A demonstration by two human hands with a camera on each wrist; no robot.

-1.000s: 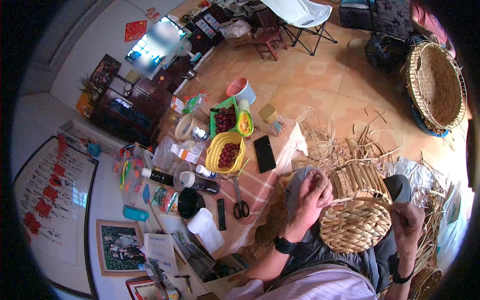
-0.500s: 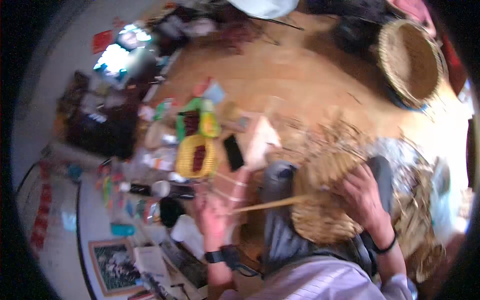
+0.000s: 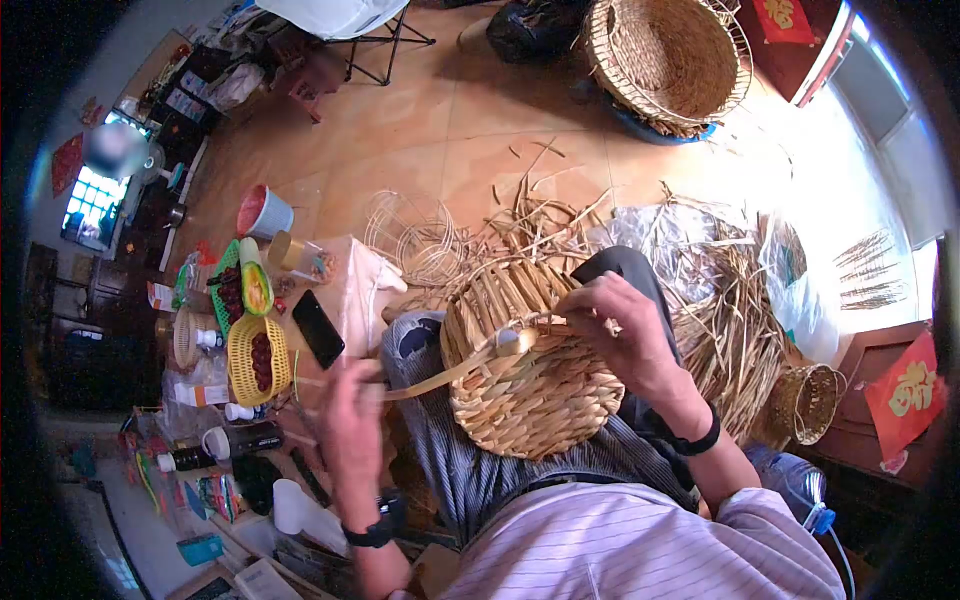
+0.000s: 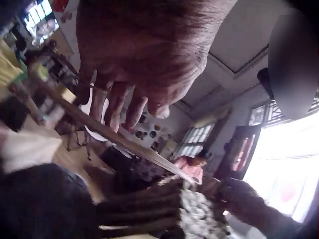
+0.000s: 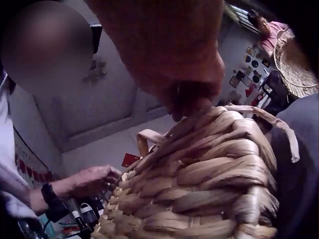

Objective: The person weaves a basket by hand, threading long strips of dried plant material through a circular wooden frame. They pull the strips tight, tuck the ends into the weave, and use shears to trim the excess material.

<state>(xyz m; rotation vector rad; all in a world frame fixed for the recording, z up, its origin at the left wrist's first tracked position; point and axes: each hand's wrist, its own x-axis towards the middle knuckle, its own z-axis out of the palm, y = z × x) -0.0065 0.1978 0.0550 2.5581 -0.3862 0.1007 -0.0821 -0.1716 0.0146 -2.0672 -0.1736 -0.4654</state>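
Note:
A woven basket (image 3: 535, 395) of pale flat strips lies tilted across the person's lap, its woven face towards the head camera. From its edge a long strip (image 3: 440, 380) runs left to the left hand (image 3: 352, 430), which is blurred and appears to hold it. In the left wrist view the strip (image 4: 119, 140) passes by the fingers of the left hand (image 4: 139, 55). The right hand (image 3: 632, 335), fingers bent, pinches the basket's upper right edge. In the right wrist view the right hand (image 5: 184, 69) covers that grip above the basket (image 5: 199, 184), and a strip end (image 5: 281, 127) sticks out.
Left of the lap, a table holds a phone (image 3: 318, 328), a yellow basket (image 3: 258, 360) and bottles. A wire frame (image 3: 412, 235) and loose strips (image 3: 735, 310) lie on the floor. Beyond stands a large basket (image 3: 665, 60); a small one (image 3: 805, 403) is at right.
The head view has swung right. Since the first frame, the left hand has moved from beside the basket out to the left, with a strip now stretched between; the right hand has moved to the upper edge.

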